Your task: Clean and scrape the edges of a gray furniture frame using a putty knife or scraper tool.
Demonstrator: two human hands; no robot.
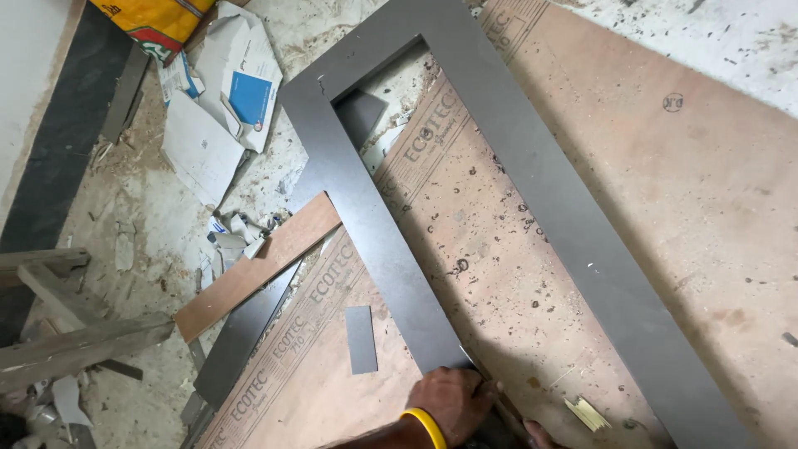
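Packaging first: torn white cardboard box (220,100) with a blue square panel, flattened on the floor (158,216) upper left. Yellow-and-red sack (154,21) at the top left corner, partly cut off by the frame edge. Plywood sheet (582,208) carries a band of printed lettering along its left edge, plus a small round stamp near the upper right.

Dark grey laminate frame (465,191) lies flat on the plywood sheet. It is U-shaped: two long strips joined by a short cross piece at the top. Long axis runs diagonally, from top centre down to bottom right; the closed end points up, away from the person.

Left hand (449,403), yellow wristband, rests on the near end of the frame's left strip, fingers together and curled over it. Can't tell if they clamp anything. Right hand (536,434): only a sliver shows at the bottom edge, touching a thin tool; grip unclear.

Around: brown wooden strip (258,266) crossing under the frame's left strip, small grey offcut (361,339) loose on the plywood, small yellowish scrap (587,411) near the hands, timber pieces (75,337) lower left, paper scraps and sawdust on the floor.
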